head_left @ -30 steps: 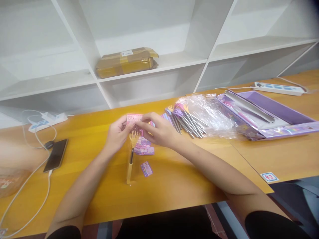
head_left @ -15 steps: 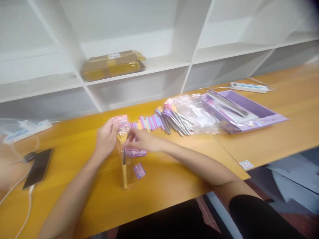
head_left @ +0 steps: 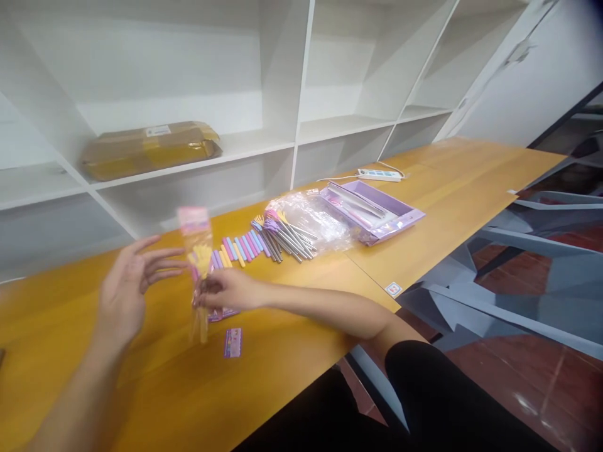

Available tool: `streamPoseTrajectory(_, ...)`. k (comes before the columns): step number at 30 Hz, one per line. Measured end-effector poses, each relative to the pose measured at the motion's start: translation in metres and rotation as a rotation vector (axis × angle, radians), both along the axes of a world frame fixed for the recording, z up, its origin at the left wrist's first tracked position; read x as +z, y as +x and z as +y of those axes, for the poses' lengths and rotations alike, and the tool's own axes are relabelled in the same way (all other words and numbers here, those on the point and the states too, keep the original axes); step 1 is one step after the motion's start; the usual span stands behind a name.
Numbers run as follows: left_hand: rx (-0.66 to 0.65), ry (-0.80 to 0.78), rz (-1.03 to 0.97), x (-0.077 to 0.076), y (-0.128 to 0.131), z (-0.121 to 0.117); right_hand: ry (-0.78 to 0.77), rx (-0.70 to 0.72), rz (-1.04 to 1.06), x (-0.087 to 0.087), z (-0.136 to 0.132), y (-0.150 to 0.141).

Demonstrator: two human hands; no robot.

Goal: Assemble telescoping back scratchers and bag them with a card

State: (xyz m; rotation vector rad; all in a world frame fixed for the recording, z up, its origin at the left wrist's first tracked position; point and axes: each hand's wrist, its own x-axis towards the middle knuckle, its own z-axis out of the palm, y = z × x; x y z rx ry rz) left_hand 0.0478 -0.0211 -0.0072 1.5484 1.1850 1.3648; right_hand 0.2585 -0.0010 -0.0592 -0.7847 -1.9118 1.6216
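Observation:
My right hand [head_left: 233, 290] pinches a yellow back scratcher [head_left: 201, 258] by its middle. It stands nearly upright inside a clear plastic sleeve with a pink header card [head_left: 194, 220] on top. To its left, my left hand [head_left: 134, 285] is apart from it, fingers spread and holding nothing. Behind my right hand, printed cards [head_left: 225, 315] are partly hidden. A single purple printed card [head_left: 233, 343] lies nearer the table's front. Further back are a row of coloured handle tubes [head_left: 244, 246] and a pile of back scratchers with metal rods [head_left: 289, 242].
Crumpled clear bags [head_left: 311, 216] lie beside the pile. A purple box [head_left: 396, 220] sits to their right, with a white power strip [head_left: 379, 175] behind it. A taped cardboard parcel [head_left: 151, 147] rests on the white shelf above the table.
My left hand has let go of the packaged back scratcher and opened away to the left. My right hand has taken hold of its middle. The view has swung right.

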Motion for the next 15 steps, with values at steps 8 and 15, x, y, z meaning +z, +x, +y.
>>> streamPoseTrajectory(8, -0.009, 0.040, 0.025, 0.009, -0.012, -0.007, 0.756, -1.091, -0.044, 0.066, 0.075, 0.219)
streamPoseTrajectory(15, -0.067, 0.034, 0.064, -0.003, -0.019, -0.003, 0.384, -1.335, -0.961, 0.034, 0.110, 0.356)
